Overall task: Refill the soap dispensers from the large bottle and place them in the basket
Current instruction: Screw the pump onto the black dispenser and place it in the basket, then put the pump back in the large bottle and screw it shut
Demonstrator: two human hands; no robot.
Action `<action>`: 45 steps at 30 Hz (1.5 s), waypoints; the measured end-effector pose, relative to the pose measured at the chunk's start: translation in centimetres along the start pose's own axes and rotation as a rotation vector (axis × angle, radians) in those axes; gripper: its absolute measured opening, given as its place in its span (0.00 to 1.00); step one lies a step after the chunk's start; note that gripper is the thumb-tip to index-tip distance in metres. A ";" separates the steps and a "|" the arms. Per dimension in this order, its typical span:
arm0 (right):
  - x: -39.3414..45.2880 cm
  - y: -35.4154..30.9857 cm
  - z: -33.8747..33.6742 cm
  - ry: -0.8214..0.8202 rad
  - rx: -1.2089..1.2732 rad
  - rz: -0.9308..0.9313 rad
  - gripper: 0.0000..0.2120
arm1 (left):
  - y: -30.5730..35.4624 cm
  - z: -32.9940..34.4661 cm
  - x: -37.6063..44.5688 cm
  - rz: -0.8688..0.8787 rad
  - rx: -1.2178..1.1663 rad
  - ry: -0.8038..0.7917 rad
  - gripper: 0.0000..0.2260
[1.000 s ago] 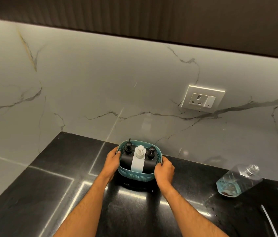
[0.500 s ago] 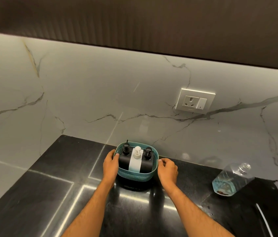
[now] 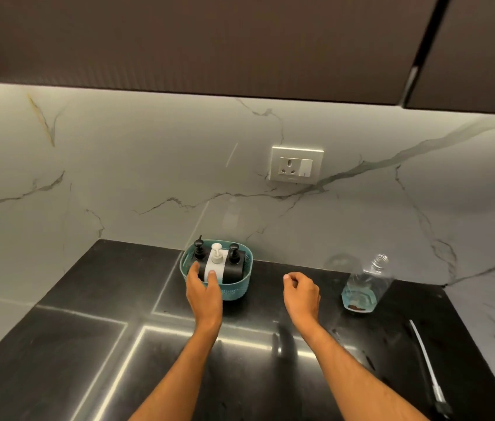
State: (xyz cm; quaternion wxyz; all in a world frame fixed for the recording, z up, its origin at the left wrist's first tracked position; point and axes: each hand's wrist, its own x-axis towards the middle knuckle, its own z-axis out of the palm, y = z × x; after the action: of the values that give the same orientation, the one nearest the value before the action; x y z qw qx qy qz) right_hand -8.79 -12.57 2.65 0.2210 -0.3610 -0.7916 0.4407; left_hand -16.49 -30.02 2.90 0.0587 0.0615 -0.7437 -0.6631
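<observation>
The teal basket with three soap dispensers sits at 12 o'clock of the left hand, whose straight fingers reach over its near rim. The right hand, loosely curled and holding nothing, hovers at its 3 o'clock; the large bottle stands further right.

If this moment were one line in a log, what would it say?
left hand: rests on teal plastic basket | right hand: free | clear large bottle: uncapped, upright

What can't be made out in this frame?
- Head view: fill levels of the two black and one white soap dispensers, opaque and sunk in the teal plastic basket.
- Left hand covers the basket's front rim.
- Right hand: curled fingers hide the palm.
- Clear large bottle: cap not seen.
</observation>
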 end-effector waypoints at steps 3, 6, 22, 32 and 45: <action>-0.2 1.2 -2.5 0.028 0.005 0.010 0.09 | 0.6 2.3 -2.1 0.063 -0.007 -0.076 0.20; -0.6 2.4 -5.3 0.070 0.024 0.016 0.08 | 1.0 5.0 -4.6 0.081 0.016 -0.158 0.22; -1.2 13.2 -20.9 0.234 -0.155 0.184 0.08 | 1.5 20.3 -16.1 0.171 0.158 -0.695 0.32; -3.7 19.4 -23.8 0.062 -0.637 0.316 0.21 | 0.6 26.4 -15.3 0.215 0.239 -0.682 0.45; -4.1 20.6 -23.8 -0.007 -0.519 0.398 0.21 | 0.6 27.8 -13.9 0.247 0.203 -0.697 0.34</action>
State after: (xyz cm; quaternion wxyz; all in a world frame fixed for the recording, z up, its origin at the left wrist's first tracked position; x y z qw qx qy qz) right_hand 17.52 4.29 -2.95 0.0284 -0.5514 -0.7922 0.2599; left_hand -7.46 -0.39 0.28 -0.1248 -0.2522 -0.7828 -0.5550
